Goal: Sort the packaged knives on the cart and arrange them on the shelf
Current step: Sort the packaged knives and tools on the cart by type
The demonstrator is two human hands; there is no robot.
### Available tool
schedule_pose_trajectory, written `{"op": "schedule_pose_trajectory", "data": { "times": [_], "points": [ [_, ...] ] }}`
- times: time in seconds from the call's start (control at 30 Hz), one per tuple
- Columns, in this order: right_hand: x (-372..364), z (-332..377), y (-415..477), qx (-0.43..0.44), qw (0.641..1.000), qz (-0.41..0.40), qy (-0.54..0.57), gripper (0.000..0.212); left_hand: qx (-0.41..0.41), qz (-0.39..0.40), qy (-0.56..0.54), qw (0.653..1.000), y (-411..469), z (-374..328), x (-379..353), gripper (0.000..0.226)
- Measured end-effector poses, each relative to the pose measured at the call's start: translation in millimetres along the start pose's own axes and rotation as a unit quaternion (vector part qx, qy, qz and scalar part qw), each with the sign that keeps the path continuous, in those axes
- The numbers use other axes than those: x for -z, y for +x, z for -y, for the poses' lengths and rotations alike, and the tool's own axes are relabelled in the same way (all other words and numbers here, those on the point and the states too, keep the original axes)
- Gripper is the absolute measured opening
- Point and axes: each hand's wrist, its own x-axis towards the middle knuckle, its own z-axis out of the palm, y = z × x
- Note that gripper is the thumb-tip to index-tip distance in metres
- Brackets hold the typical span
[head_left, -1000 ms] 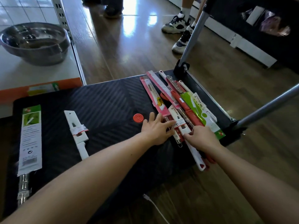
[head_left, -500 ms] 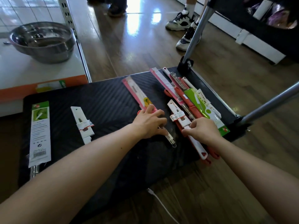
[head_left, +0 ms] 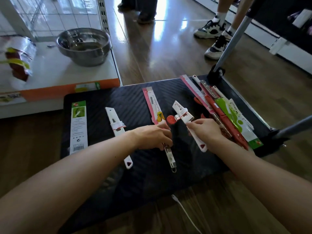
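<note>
1. The cart (head_left: 135, 179) has a black deck of ribbed rubber with slanting grooves; the knives lie on it as long, flat strips.
2. The left hand (head_left: 152, 137) curls its fingers down over the pink-carded knife (head_left: 152, 105) and grips it where the glossy card ends. The card runs away beyond the fingertips, and the round steel handle (head_left: 170, 157) with its hanging loop sticks out under the hand on the wrist side.
3. The right hand (head_left: 208, 130) holds the white sheathed knife (head_left: 181, 110), thumb and fingers pinched round its plastic handle. The stiff white sheath with a red-and-white band slants away to the left of the fingertips.
4. A small red disc (head_left: 171, 119) of ridged plastic lies between the two hands, just beside the sheath.
5. To the right of the right hand, touching its outer edge, lies the pile of packaged knives (head_left: 224, 114): pink, red and green-printed cards, laid lengthwise.
6. To the left of the left forearm lies a second white knife (head_left: 116, 125), and further left a green-carded knife (head_left: 78, 125).
7. Beyond the left hand, off the cart, a steel bowl (head_left: 83, 46) stands on the white shelf (head_left: 50, 73).
</note>
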Motion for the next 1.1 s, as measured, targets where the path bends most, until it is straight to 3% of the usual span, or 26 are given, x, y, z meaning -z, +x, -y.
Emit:
{"op": "schedule_pose_trajectory", "data": {
  "times": [0.13, 0.23, 0.4, 0.57, 0.87, 1.1],
  "points": [
    [-18, 11, -2, -0.004, 0.999, 0.009, 0.046, 0.027, 0.03, 0.01, 0.014, 0.999, -24, 5, 0, 0.052],
    [-35, 23, -8, -0.031, 0.993, 0.03, 0.112, 0.03, 0.072, -0.086, 0.016, 0.994, -49, 16, 1, 0.048],
    [-72, 45, -24, -0.011, 0.987, 0.12, 0.107, 0.03, 0.257, -0.201, -0.018, 0.945, -105, 43, -7, 0.03],
    [-114, 62, -37, -0.001, 0.982, 0.179, 0.058, 0.03, 0.405, -0.177, -0.07, 0.894, -141, 56, -7, 0.038],
    [-140, 71, -41, -0.001, 0.973, 0.231, 0.021, 0.024, 0.432, -0.157, -0.089, 0.883, -157, 53, -6, 0.039],
    [-104, 59, -26, 0.043, 0.987, 0.152, -0.035, 0.015, 0.408, -0.181, -0.12, 0.887, -130, 48, -1, 0.039]
  ]
}}
